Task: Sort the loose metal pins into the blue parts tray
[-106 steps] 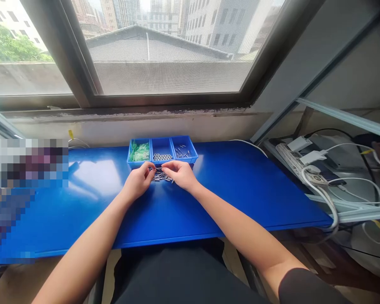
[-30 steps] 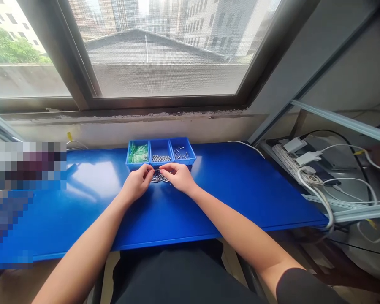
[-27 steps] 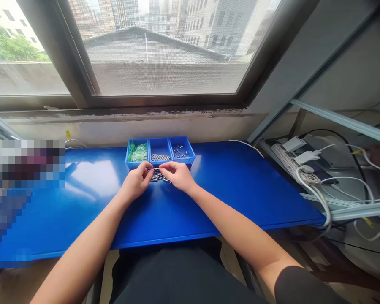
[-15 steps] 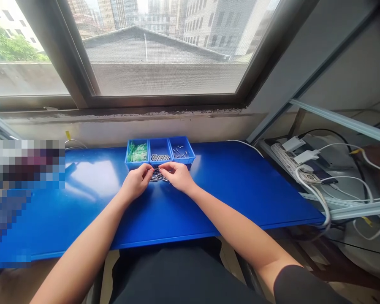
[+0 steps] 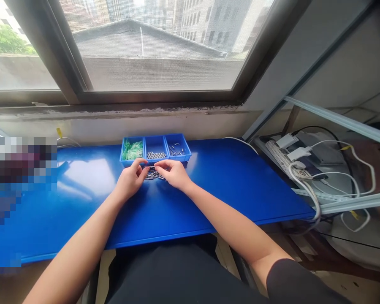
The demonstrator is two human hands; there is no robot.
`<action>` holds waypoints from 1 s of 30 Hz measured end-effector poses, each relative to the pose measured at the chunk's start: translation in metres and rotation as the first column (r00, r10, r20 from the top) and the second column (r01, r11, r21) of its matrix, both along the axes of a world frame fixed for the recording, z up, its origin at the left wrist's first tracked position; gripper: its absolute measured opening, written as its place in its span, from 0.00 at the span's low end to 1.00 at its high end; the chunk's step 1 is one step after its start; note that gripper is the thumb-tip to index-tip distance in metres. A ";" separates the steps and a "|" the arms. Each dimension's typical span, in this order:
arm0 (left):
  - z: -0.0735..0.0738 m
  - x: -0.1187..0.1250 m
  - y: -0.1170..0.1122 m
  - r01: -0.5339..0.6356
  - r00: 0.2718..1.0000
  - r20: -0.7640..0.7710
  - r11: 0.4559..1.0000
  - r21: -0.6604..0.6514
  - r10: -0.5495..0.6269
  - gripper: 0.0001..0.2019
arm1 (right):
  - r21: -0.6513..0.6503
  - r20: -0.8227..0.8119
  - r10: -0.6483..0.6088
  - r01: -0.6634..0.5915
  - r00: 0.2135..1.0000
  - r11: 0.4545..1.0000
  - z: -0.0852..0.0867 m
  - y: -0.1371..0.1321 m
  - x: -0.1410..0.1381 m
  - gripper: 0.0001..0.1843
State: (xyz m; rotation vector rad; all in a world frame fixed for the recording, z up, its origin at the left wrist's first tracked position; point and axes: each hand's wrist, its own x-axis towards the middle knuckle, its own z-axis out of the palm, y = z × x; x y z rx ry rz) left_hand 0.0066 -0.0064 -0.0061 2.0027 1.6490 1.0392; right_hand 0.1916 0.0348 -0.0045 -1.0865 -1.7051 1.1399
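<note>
My left hand (image 5: 131,179) and my right hand (image 5: 175,174) meet above a pile of thin metal pins (image 5: 155,174) on the blue table. Thumb and index finger of each hand are pinched around a slim metal pin (image 5: 150,166), which spans the small gap between them; its exact shape is too small to make out. Just behind the hands stands a blue bin (image 5: 156,161) with three compartments. Green pieces (image 5: 134,150) fill the left one, small round metal parts (image 5: 156,155) lie in the middle one, and several pins (image 5: 176,150) lie in the right one.
The blue table (image 5: 221,190) runs under a window (image 5: 158,97). Right of it, a metal frame (image 5: 345,120) holds a power strip (image 5: 281,158) with chargers and white cables (image 5: 313,196). A blurred-out patch (image 5: 19,169) covers the left side.
The view has shifted slightly, so everything sits a little further left and higher. Both hands stay over the pile, and the fingertips of the two hands are slightly further apart.
</note>
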 end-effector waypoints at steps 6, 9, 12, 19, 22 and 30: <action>0.000 -0.001 0.000 0.009 1.000 -0.016 1.000 0.008 -0.009 0.10 | 0.007 0.021 0.001 -0.001 1.000 1.000 -0.002 0.001 0.000 0.09; 0.001 0.000 0.000 0.020 0.999 -0.041 1.000 0.013 -0.019 0.09 | 0.009 0.022 0.006 -0.006 1.000 1.000 -0.002 0.001 0.000 0.10; 0.001 0.000 0.000 0.022 0.999 -0.044 1.000 0.018 -0.021 0.09 | 0.014 0.021 0.005 -0.005 1.000 1.000 -0.001 0.001 0.001 0.10; 0.000 0.000 0.000 0.015 0.999 -0.043 1.000 0.003 -0.014 0.09 | 0.014 0.022 0.005 -0.005 1.000 1.000 0.002 -0.001 0.001 0.09; 0.000 0.000 0.000 0.017 0.999 -0.044 1.000 -0.002 -0.017 0.09 | 0.017 0.022 0.000 0.000 1.000 1.000 0.003 -0.001 0.001 0.09; 0.001 0.000 0.000 0.011 0.999 -0.051 1.000 0.004 -0.011 0.10 | 0.043 0.017 0.010 -0.011 1.000 0.999 -0.001 0.000 0.001 0.09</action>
